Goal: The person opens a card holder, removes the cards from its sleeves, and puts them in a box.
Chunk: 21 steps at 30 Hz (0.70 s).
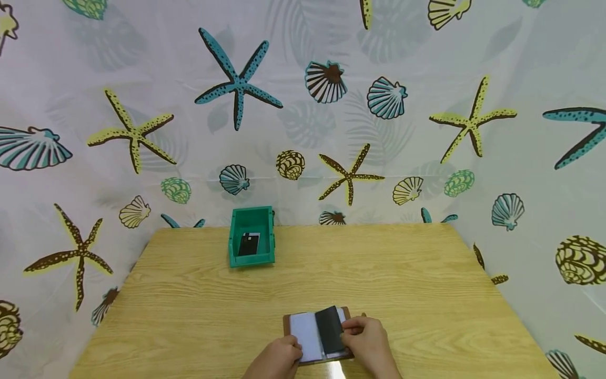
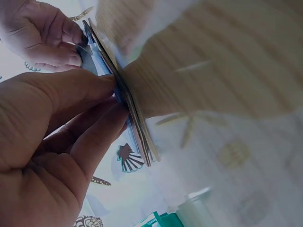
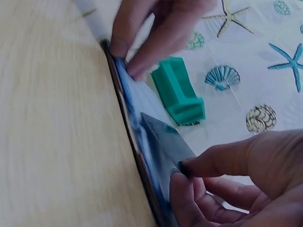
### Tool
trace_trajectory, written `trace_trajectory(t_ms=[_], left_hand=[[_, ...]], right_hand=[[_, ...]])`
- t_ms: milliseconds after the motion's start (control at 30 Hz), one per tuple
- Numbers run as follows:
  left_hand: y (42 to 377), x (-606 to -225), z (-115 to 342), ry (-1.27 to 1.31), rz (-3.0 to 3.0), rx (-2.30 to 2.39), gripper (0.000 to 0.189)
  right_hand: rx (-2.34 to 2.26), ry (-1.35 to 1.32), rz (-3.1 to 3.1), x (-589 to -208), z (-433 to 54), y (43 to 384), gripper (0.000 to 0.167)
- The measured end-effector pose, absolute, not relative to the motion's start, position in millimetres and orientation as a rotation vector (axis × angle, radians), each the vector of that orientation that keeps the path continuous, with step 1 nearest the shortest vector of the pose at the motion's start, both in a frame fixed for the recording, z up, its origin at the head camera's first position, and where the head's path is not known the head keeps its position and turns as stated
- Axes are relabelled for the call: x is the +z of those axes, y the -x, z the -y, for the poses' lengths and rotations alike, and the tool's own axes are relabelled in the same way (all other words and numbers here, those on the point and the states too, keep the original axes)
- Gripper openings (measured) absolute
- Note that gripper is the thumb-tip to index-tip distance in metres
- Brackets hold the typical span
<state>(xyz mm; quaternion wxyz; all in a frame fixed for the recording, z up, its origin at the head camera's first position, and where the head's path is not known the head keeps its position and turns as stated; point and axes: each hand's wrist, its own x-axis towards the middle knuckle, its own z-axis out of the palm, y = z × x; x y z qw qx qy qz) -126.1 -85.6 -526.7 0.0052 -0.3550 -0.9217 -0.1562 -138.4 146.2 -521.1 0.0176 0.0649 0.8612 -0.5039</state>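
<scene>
A small brown-covered booklet (image 1: 305, 334) lies spread open near the front of the table, white inside on its left half. My left hand (image 1: 279, 357) pinches its left edge between thumb and fingers; the left wrist view shows the booklet (image 2: 124, 90) edge-on, lifted off the tabletop at that side. Over the right half stands a thin dark sheet (image 1: 330, 330), tilted up from the booklet. My right hand (image 1: 368, 339) pinches the outer edge of this dark sheet (image 3: 165, 142) between thumb and forefinger. Whether the sheet is loose or bound in, I cannot tell.
A green open-topped box (image 1: 252, 259) stands at the back left of the wooden table (image 1: 402, 273), with a flat black item (image 1: 249, 244) inside. Behind and beside the table hangs a white cloth (image 1: 293, 131) printed with starfish and shells.
</scene>
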Motion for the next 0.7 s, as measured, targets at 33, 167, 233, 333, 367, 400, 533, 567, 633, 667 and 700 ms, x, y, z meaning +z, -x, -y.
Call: trace_trajectory(t_ms=[33, 167, 233, 333, 367, 400, 533, 567, 633, 667, 700], left_hand=[[126.0, -526.0, 85.5, 1.100, 2.908, -0.493, 0.007], [125.7, -523.4, 86.5, 1.076, 2.947, -0.516, 0.007], [126.0, -522.4, 87.6, 1.075, 2.951, -0.522, 0.007], [126.9, -520.6, 88.9, 1.076, 2.971, -0.533, 0.008], [127.2, -520.3, 89.2, 1.087, 2.965, -0.519, 0.008], [127.5, -520.1, 89.4, 1.100, 2.955, -0.506, 0.008], [127.7, -520.4, 89.3, 1.127, 2.933, -0.502, 0.008], [127.6, -521.2, 89.2, 1.136, 2.933, -0.494, 0.008], [127.4, -522.7, 88.7, 1.145, 2.948, -0.487, 0.008], [127.5, -523.4, 88.2, 1.147, 2.958, -0.476, 0.008], [127.8, -524.0, 87.7, 1.156, 2.965, -0.456, 0.008]], right_hand=[[-1.554, -0.233, -2.699, -518.7, -148.0, 139.5, 0.019], [-1.598, -0.321, -2.694, -505.7, -152.3, 147.1, 0.022], [-1.655, -0.335, -2.651, -496.3, -152.4, 152.3, 0.023], [-1.758, -0.307, -2.581, -479.5, -149.0, 163.3, 0.022], [-1.790, -0.284, -2.562, -473.5, -146.9, 167.6, 0.022], [-1.813, -0.256, -2.555, -467.3, -144.1, 172.1, 0.021], [-1.885, -0.115, -2.515, -445.7, -128.0, 192.4, 0.020], [-1.901, -0.082, -2.495, -441.0, -122.5, 197.8, 0.020], [-1.924, -0.025, -2.456, -433.2, -110.0, 208.7, 0.019], [-1.935, 0.001, -2.435, -430.4, -103.2, 214.5, 0.019], [-1.941, 0.025, -2.415, -428.1, -96.2, 220.3, 0.018]])
